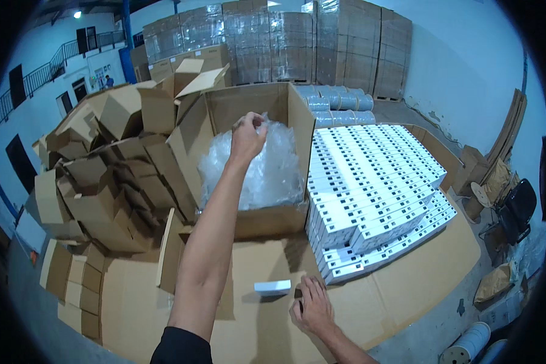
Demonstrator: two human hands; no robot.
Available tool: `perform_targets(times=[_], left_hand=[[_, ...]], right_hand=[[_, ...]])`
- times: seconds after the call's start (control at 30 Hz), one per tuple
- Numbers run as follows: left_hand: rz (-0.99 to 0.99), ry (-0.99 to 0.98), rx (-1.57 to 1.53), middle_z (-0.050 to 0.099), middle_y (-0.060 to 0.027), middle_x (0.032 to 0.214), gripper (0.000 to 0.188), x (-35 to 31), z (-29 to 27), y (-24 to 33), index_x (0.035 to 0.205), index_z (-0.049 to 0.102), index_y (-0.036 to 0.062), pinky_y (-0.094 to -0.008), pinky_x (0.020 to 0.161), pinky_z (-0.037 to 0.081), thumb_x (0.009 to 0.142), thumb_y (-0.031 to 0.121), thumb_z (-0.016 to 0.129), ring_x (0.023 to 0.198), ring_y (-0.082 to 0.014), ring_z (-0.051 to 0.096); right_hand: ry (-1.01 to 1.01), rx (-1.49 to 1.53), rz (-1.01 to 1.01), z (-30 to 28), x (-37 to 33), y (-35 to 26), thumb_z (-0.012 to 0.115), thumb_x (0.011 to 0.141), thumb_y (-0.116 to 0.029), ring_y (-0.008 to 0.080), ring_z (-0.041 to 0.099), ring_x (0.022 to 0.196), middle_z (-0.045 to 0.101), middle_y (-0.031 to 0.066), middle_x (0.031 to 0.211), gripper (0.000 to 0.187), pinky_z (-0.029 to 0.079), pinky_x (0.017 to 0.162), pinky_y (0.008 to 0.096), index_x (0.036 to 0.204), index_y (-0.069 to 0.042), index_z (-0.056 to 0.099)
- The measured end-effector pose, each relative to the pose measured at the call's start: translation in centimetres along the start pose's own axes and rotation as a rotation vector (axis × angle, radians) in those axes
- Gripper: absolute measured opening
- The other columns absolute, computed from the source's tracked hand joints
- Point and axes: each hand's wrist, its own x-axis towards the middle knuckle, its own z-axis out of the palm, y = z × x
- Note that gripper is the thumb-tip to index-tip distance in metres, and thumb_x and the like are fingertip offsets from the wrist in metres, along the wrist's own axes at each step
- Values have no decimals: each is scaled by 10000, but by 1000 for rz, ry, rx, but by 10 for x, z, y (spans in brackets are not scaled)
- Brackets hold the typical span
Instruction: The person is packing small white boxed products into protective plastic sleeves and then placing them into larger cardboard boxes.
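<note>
My left hand (pixel 249 136) reaches over an open cardboard box (pixel 258 225), its fingers pinched at the top of a heap of clear plastic bags (pixel 255 176). The bit of bag between the fingertips is small and partly hidden by the hand. My right hand (pixel 314 306) rests on the cardboard-covered table (pixel 400 282), fingers loosely bent and apart, holding nothing. Just left of its fingertips, and not touching them, lies one small white box (pixel 272 287). A large stack of white boxes with dark square marks (pixel 376 188) stands beyond my right hand.
Flattened and open cartons (pixel 103 200) crowd the left side. A cardboard flap (pixel 170 249) stands upright beside my left forearm. Grey spools (pixel 340 103) and wrapped pallets of cartons (pixel 273 45) are behind the table. A black chair (pixel 517 209) stands at the right.
</note>
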Motion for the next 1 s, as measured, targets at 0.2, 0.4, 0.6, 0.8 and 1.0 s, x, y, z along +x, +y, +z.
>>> perform_targets(times=[0.2,0.4,0.6,0.8,1.0], left_hand=[[-75,-6,179,760,-158,969,358,61,45,-81,1006,762,27,-413,886,560,816,329,789,947,-298,733],[-94,-114,198,765,-153,963,294,80,74,-101,1011,784,71,-401,840,567,830,302,777,909,-295,741],[-44,176,1,743,-177,887,140,80,62,-91,894,772,75,-424,808,547,844,206,756,840,-346,711],[115,481,-170,735,-111,878,118,82,-1,-26,975,745,51,-354,732,534,907,140,708,770,-227,693],[30,401,-673,674,23,924,133,-19,-57,67,1086,715,27,-227,719,484,978,88,667,801,-47,579]], right_hand=[[-10,-22,-20,-12,2,-7,636,838,-205,410,419,1365,490,231,1406,551,306,1180,513,1312,41,503],[-25,-55,12,-11,7,-5,645,817,-231,387,423,1372,492,218,1415,569,304,1187,511,1309,24,514],[-40,-35,32,-10,6,-8,633,818,-244,382,413,1387,488,217,1421,528,285,1197,515,1268,16,539],[4,0,-11,-2,-3,-2,630,830,-229,402,419,1365,486,224,1413,503,311,1164,527,1257,22,539],[82,30,-40,10,-7,9,644,829,-213,423,451,1333,503,234,1408,505,325,1160,530,1261,27,538]])
